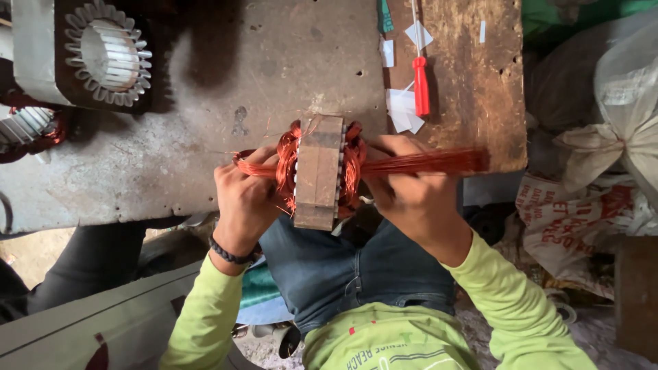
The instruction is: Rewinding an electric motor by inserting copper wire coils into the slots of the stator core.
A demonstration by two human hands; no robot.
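Stator: square grey laminated steel motor stator (319,171) with copper windings, at the near edge of the worn grey workbench (205,103).
Left hand (243,199): fingers closed on the left-side coil loop.
Right hand (404,188): fist apparently clamped on the straight bundle of red-copper wire (425,162); fingertips hidden.
Risk: hard pulling could scrape enamel on slot edges, or tip the stator off.

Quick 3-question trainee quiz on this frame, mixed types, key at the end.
1. True or false: the red-handled screwdriver lies on the workbench, untouched.
2. Which hand grips the bundle of copper wire sticking out sideways from the stator core? A left hand B right hand
3. Fill in: the second stator, top left, has ___ windings in its slots.

Key: 1 true; 2 B; 3 no
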